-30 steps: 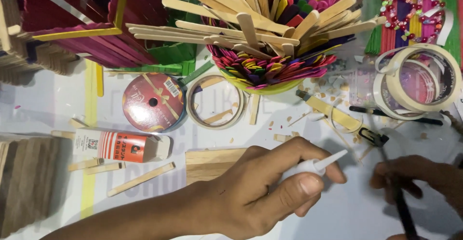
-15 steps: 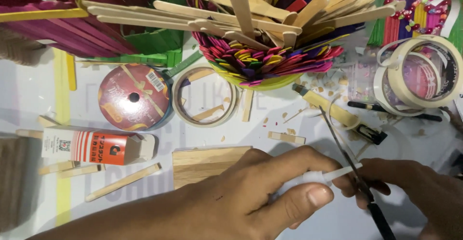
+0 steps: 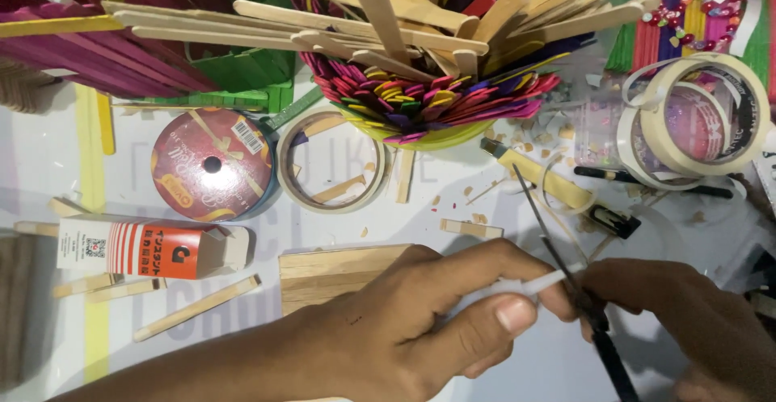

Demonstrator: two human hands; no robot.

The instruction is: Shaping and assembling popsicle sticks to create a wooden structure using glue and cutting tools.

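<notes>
Scissors (image 3: 566,277) in right hand (image 3: 687,321) apparently touch left hand (image 3: 420,329)'s white stick (image 3: 533,283).

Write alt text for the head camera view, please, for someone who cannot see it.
A left hand pinches a thin white stick while the right hand closes scissors on its tip. Beyond them, the cluttered craft table holds a bowl of craft sticks, tape rolls and a small glue box.

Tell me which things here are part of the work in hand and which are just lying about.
In hand:
left hand
white tube
right hand
scissors

Lying about:
red ribbon spool
glue box
masking tape rolls
bowl of craft sticks
</notes>
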